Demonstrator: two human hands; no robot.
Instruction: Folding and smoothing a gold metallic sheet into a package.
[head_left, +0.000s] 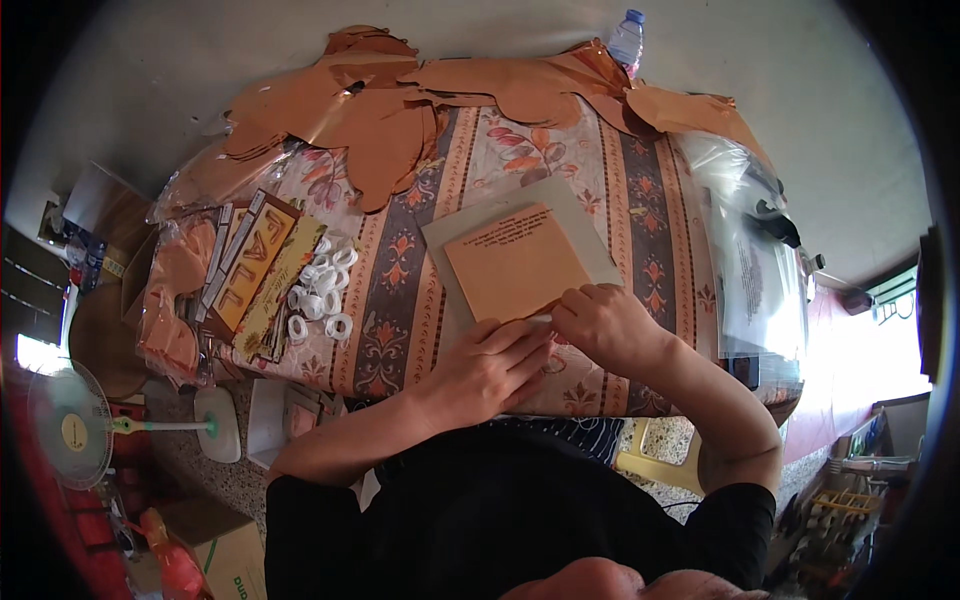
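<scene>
A square brown card packet (515,262) with small dark print along its far side lies tilted before me; it seems to be inside a clear bag. Beneath it is a larger grey sheet (597,245), also turned at an angle. At the packet's near edge, my left hand (490,368) has its fingers bent together over the edge. My right hand (605,322) pinches the same edge at the near right corner. Between the two hands shows a small white bit (541,318), too small to name. The fingertips are partly hidden.
Brown metallic-looking cut-out sheets (390,140) cover the table's far edge, near a water bottle (627,42). At left lie white rings (325,280) and printed cards (255,262). Clear plastic bags (755,270) lie at right on the patterned tablecloth (395,310). A fan (75,425) stands lower left.
</scene>
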